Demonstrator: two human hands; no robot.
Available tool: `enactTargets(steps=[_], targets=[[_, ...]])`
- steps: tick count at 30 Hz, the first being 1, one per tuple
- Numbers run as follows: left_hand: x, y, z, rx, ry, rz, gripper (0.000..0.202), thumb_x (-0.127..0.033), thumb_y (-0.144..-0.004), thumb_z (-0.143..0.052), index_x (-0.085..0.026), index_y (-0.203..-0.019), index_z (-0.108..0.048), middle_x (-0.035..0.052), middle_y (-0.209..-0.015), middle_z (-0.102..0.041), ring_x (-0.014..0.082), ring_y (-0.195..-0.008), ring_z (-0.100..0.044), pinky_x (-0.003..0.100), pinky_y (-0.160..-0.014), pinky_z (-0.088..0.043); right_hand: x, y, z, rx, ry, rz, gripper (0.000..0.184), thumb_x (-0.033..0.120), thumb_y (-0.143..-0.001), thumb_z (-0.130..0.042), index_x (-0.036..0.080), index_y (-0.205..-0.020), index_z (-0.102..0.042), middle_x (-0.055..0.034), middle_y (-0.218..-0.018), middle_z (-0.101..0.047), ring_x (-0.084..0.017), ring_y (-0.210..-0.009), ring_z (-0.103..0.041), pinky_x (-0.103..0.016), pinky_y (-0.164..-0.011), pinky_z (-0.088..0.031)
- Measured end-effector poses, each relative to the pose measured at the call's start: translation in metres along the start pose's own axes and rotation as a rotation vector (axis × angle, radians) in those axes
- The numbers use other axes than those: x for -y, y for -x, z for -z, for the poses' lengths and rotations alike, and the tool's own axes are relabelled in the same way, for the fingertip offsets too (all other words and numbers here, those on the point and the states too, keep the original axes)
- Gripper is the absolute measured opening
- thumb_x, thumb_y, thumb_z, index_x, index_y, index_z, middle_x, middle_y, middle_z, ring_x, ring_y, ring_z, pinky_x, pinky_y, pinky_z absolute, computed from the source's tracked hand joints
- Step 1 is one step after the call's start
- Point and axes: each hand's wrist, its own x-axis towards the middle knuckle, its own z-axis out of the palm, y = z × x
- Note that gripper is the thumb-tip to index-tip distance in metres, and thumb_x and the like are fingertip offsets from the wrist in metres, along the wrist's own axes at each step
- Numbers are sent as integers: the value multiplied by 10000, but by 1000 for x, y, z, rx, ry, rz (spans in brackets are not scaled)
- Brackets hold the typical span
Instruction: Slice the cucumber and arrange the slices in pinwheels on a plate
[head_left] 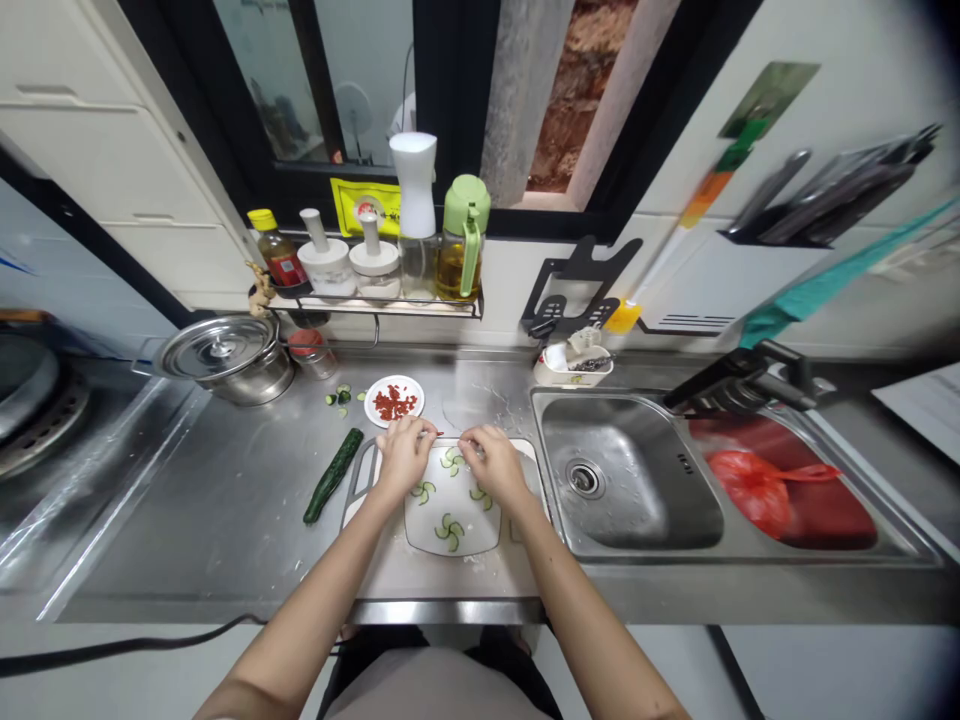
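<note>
Forearms [300,620] | hands [407,452] over plate [461,495] | red sliver [440,433] points right, axis crosswise

A kitchen, shown by the steel sink [630,470], pot [225,360] and knives [847,185].

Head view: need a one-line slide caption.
Left hand and right hand over the far edge of a plate bearing green pinwheels, near a dish of red bits and a cucumber.

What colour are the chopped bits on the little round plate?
Red; the chopped bits show best in the head view.
</note>
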Motion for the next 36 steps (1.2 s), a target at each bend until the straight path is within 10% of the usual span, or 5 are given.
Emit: enactTargets(steps=[36], targets=[[9,11,-41,146,-191,69,172,-357,-908,-525,-257,-975,-648,69,-1083,-612,271,-1081,-472,407,-877,-296,-48,11,-52,172,237,-80,185,306,-931,-529,221,-887,-687,-64,-1034,-572,-226,-1031,-404,-333,-882,-304]])
